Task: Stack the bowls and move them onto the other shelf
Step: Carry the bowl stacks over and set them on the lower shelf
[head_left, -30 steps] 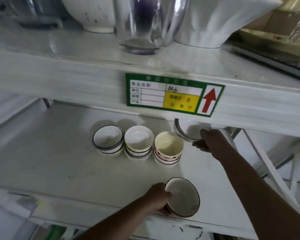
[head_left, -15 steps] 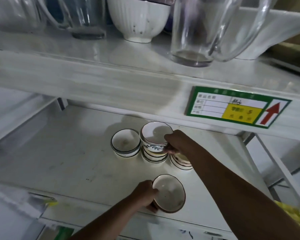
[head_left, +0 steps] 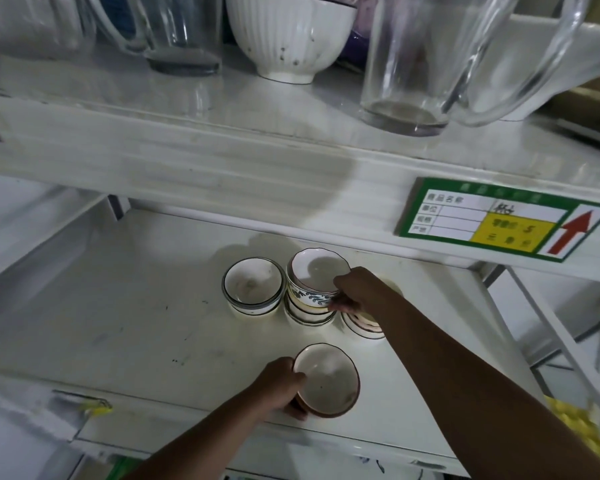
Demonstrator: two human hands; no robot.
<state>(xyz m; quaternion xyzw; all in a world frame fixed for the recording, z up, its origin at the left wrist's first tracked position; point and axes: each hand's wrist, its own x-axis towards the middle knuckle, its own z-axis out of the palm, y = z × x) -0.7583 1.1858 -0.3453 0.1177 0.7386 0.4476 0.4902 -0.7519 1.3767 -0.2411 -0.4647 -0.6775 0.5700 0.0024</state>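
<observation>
On lower shelf (head_left: 125, 306), under price label (head_left: 499, 220): leaf-patterned bowl (head_left: 314, 278) pinched by right hand (head_left: 359, 289) atop middle stack (head_left: 307, 315), likely for nesting; brown-rimmed bowl (head_left: 328, 379) gripped by left hand (head_left: 279, 386) near front edge.

Two bare forearms enter from the near edge, with no sleeve, watch, bracelet or glove in sight on either. The left hand (head_left: 280, 386) and the right hand (head_left: 359, 289) carry no visible rings. The right forearm, the longer in view, fills the near right corner; the left shows only from mid-forearm to knuckles.
</observation>
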